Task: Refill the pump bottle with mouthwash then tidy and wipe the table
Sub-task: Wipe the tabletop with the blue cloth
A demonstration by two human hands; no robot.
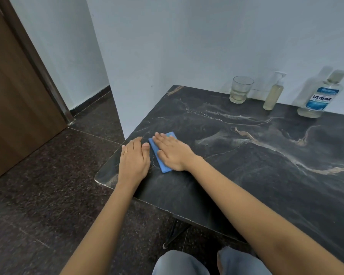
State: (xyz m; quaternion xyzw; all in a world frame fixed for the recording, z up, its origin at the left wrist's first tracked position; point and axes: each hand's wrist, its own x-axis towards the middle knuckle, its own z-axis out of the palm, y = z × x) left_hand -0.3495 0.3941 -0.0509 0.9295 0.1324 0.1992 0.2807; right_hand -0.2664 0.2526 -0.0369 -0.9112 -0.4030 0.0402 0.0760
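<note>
Hands lie flat on the dark marble table [246, 165]: right hand [172, 152], fingers spread, presses the blue cloth [159, 153] at 9 o'clock; left hand [134, 158] rests open beside it. Pump bottle [272, 95], mouthwash bottle [318, 98] and glass [240, 89] stand at 1 o'clock.

Person, head-camera view. 2 bare forearms, no sleeves in view. Left hand [134, 159]: 1 thin gold-coloured ring [125, 152] on a finger. Right hand [172, 151]: no jewellery seen. Legs: light blue-grey trousers [179, 263], 2 knees at the bottom edge of the frame.
</note>
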